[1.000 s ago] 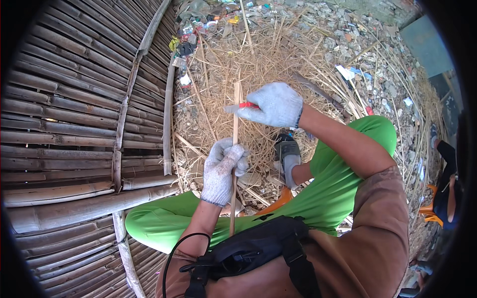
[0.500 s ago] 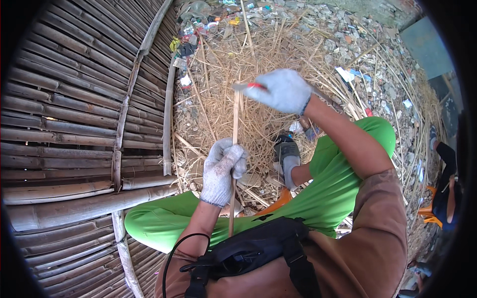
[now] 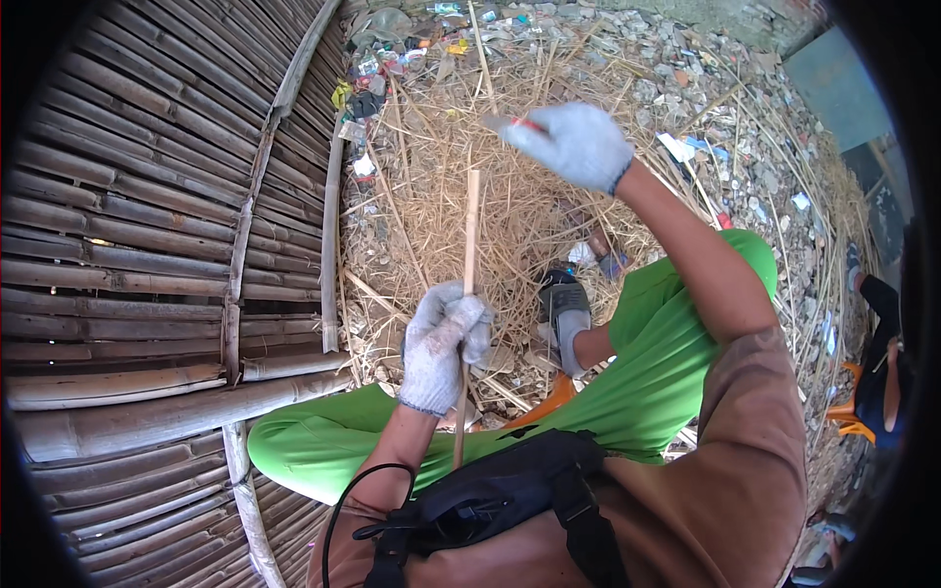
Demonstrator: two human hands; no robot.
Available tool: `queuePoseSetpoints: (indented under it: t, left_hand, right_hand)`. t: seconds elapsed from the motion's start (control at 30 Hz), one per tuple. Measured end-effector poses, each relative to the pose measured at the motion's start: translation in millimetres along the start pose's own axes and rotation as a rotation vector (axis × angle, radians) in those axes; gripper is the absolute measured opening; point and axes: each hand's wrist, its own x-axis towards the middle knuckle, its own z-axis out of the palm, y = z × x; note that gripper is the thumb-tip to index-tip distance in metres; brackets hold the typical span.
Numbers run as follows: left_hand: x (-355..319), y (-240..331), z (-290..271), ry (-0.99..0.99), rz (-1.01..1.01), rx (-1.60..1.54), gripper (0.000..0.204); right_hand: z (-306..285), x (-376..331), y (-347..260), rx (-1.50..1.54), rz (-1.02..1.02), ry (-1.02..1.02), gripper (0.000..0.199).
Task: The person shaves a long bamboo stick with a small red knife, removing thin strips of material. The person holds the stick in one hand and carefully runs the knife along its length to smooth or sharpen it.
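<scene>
Centrally, one long, narrow, pale wooden strip runs near to far, its far end free. One white-knit-gloved left hand, soiled: fingers wrapped around the strip's middle, thumb pressed against it. One white-knit-gloved right hand, far and to the right: curled tightly about a small red-handled knife, blade pointing left, apart from the strip and beyond its far end. Beneath, dry straw-coloured shavings. Left, a brown bamboo-slat wall. Near, bright green cloth trousers and a black fabric bag.
</scene>
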Motion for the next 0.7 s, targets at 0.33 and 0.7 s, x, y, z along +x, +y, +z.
queuePoseSetpoints:
  t: [0.33, 0.7]
  left_hand:
    - [8, -5, -10, 0.044, 0.061, 0.061, 0.017]
    - [5, 8, 11, 0.029, 0.065, 0.125, 0.015]
  right_hand:
    - [18, -20, -58, -0.064, -0.074, -0.31, 0.079]
    - [-6, -22, -51, 0.018, 0.04, -0.243, 0.075]
